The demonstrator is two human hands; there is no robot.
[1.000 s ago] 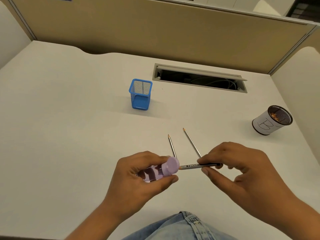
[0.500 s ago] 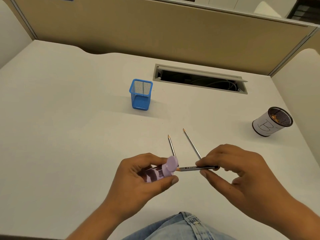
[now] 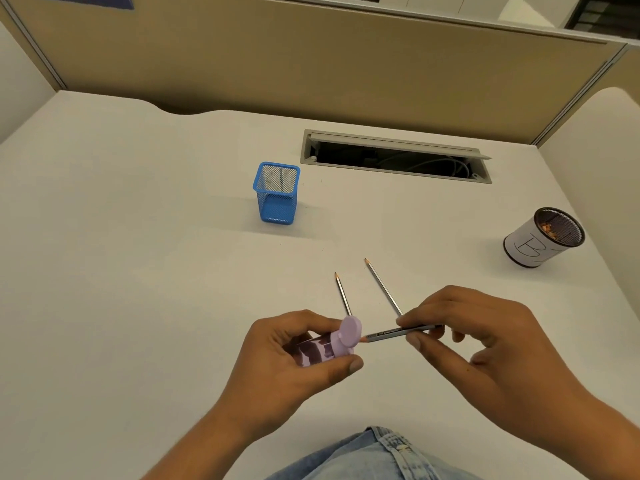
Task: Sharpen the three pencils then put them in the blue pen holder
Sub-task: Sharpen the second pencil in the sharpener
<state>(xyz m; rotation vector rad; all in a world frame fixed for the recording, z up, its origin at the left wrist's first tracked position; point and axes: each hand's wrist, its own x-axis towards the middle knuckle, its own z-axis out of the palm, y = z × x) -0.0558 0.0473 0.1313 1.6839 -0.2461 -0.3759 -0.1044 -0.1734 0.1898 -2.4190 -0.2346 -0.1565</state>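
- Head view, hands: a lilac sharpener (image 3: 332,344) is gripped in the left hand (image 3: 291,355), with fingers and thumb curled round its barrel and its round lid flipped up. A pencil (image 3: 398,332) is pinched near its back end between the thumb and fingertips of the right hand (image 3: 478,334).
- Head view, contact: the pencil's tip is brought to the sharpener's mouth. Whether it is seated inside cannot be told, as the opening is hidden by the lid.
- Head view, desk: two other pencils (image 3: 343,294) are laid on the desk (image 3: 138,271) just beyond the hands, apart from each other, with their points turned away from the person. Both are judged to be sharpened already.
- Head view, goal: the blue pen holder (image 3: 277,202) is set upright farther back, well apart from both hands. A white cup (image 3: 540,244) with shavings in it is seen far to the right.
- Step in hand: the third pencil is judged to be the one being sharpened.
  - The pencil should be kept in line with the barrel and pressed in lightly.
  - It should be rolled between thumb and fingertips while the sharpener is held steady.
  - Sideways pressure is best avoided, since the lead could be snapped.
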